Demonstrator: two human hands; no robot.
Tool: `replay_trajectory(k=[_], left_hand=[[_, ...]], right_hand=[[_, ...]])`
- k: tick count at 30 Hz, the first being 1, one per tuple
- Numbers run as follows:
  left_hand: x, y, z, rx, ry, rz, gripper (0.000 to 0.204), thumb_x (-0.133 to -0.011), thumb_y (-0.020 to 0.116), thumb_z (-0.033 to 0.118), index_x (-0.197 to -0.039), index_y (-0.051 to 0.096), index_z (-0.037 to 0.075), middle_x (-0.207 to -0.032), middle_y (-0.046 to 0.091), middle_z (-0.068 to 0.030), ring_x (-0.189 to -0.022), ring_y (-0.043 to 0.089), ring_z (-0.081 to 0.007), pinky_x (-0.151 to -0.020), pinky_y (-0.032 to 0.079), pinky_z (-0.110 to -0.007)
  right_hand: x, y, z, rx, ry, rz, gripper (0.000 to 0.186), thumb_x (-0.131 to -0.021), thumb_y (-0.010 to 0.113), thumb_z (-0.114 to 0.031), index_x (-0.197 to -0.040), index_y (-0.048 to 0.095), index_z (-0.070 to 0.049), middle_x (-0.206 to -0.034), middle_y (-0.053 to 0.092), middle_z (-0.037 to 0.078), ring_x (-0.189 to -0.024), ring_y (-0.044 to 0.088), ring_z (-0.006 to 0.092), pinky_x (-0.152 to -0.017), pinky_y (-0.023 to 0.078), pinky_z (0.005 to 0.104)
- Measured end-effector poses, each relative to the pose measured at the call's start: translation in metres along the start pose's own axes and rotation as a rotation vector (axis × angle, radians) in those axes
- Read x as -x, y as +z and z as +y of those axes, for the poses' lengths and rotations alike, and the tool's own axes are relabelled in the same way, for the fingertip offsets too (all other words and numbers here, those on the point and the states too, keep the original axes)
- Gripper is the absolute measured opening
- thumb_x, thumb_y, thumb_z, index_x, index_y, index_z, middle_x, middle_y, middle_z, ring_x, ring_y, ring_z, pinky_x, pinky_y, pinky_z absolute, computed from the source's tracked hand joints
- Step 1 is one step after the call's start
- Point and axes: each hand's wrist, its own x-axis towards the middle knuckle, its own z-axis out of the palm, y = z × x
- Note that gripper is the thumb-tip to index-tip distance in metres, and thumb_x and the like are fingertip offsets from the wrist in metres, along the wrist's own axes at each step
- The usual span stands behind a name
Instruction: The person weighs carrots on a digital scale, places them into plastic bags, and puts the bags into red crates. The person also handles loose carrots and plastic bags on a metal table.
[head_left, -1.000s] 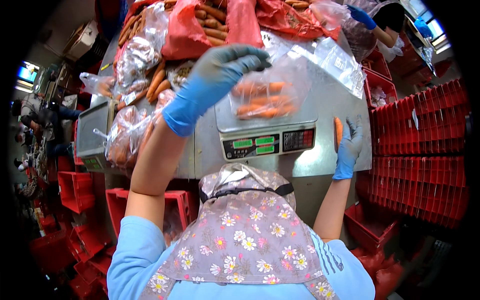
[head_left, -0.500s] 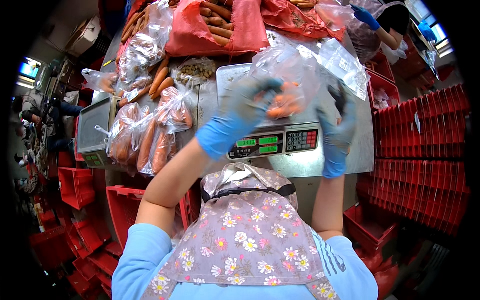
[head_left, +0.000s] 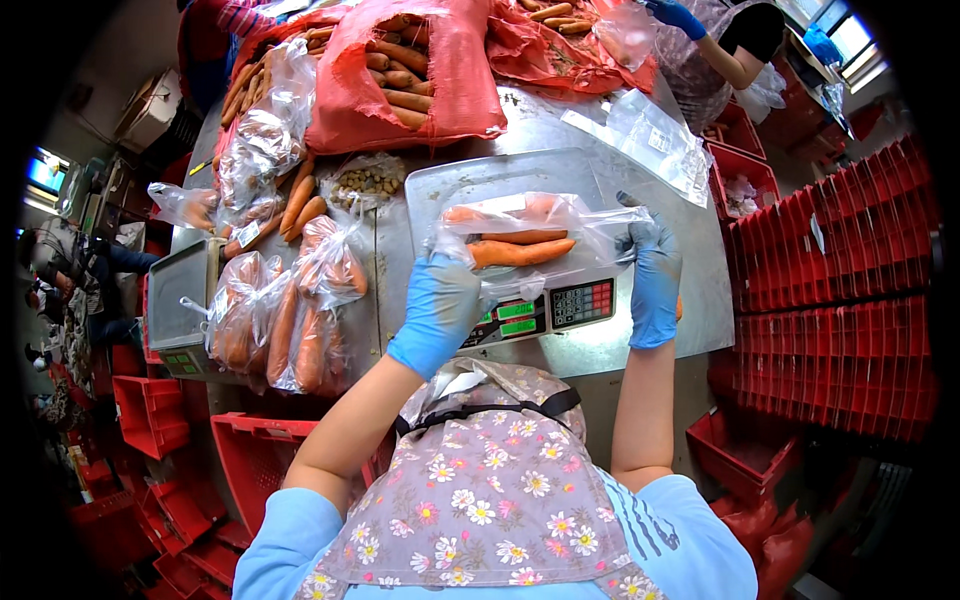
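One clear plastic bag (head_left: 545,222) of carrots (head_left: 522,252) was stretched sideways between the left hand (head_left: 438,308) and the right hand (head_left: 655,278), both in blue gloves smudged grey, as I watched from my distant seat. The right fingers were pinched together on the bunched, narrow end of the film; the left fingers were curled against the other end, but the plastic hid their tips, so I could not tell how tightly they gripped. The bag was over the pan of a scale (head_left: 480,172), and I could not judge whether it touched. Its film looked thin, creased and shiny, with pale glare veiling the upper carrots; the lowest was long, smooth, bright orange and slightly bent. Beside the right wrist I made out a loose carrot (head_left: 679,308), mostly hidden. Filled bags (head_left: 312,318) sat farther left on the table (head_left: 690,335).
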Motion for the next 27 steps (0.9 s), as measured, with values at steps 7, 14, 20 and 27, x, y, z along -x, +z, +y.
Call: replay_trajectory(k=[7,14,20,27], left_hand=[[0.005,-0.031,0.009,0.091,-0.133,-0.048,0.033,-0.067,0.066,0.022,-0.094,0.065,0.005,-0.098,0.059,-0.0154,-0.101,0.052,-0.0320,-0.094,0.035,-0.046],[0.011,-0.034,0.019,0.116,-0.105,0.036,0.026,-0.069,0.067,0.026,-0.082,0.065,0.003,-0.089,0.059,-0.0163,-0.093,0.053,-0.0315,-0.089,0.037,-0.044],[0.021,-0.028,0.012,0.235,-0.115,0.163,0.027,-0.076,0.066,0.031,-0.067,0.065,0.005,-0.065,0.057,-0.0144,-0.068,0.054,-0.0328,-0.069,0.039,-0.042],[0.009,-0.031,0.013,0.323,-0.149,0.281,0.021,-0.076,0.066,0.025,-0.079,0.066,0.004,-0.071,0.060,-0.0146,-0.071,0.057,-0.0324,-0.067,0.042,-0.042]], right_hand=[[0.043,0.042,-0.044,0.183,-1.016,-0.170,0.036,-0.072,0.061,-0.004,-0.107,0.056,-0.002,-0.100,0.064,0.011,-0.093,0.060,0.0245,-0.085,0.045,0.0322],[-0.013,0.073,0.041,0.670,-0.533,-0.525,0.020,-0.084,0.052,-0.018,-0.095,0.063,-0.005,-0.088,0.065,0.016,-0.078,0.064,0.0271,-0.071,0.050,0.0356],[-0.057,0.036,0.108,1.022,-0.043,-0.548,0.039,-0.085,0.054,-0.031,-0.111,0.060,-0.004,-0.109,0.061,0.021,-0.099,0.059,0.0323,-0.085,0.045,0.0369],[-0.036,0.025,0.068,0.879,-0.016,-0.542,0.050,-0.084,0.057,-0.042,-0.115,0.059,-0.003,-0.110,0.061,0.018,-0.100,0.059,0.0292,-0.088,0.043,0.0358]])
